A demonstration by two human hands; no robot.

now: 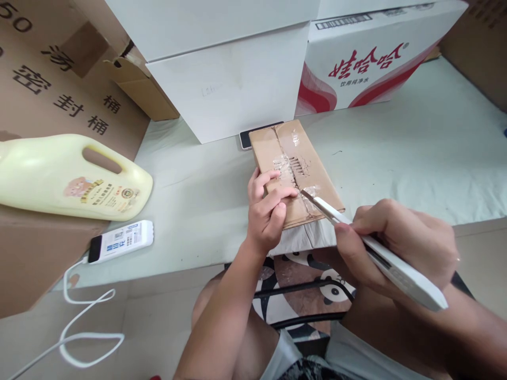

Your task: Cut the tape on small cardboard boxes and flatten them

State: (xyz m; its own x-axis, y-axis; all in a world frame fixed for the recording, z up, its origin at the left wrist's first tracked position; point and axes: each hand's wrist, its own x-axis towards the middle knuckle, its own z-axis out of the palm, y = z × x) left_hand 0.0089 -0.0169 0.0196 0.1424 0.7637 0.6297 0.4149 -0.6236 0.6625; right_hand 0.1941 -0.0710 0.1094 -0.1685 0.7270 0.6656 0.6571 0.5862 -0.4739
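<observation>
A small flat cardboard box (291,158) lies on the white table (396,153), taped along its middle seam. My left hand (267,211) presses down on the box's near left part, fingers curled on the cardboard. My right hand (400,245) is closed round a white utility knife (380,253). The knife's blade tip touches the clear tape (295,166) at the seam near the box's front edge. A phone (246,139) lies partly hidden behind the box.
A pale yellow jug (67,177) lies on its side at the left. A white power bank (121,241) with a white cable (87,327) sits near the table edge. White boxes (233,79) and a red-and-white carton (376,58) stand behind. Brown cartons (43,68) fill the left.
</observation>
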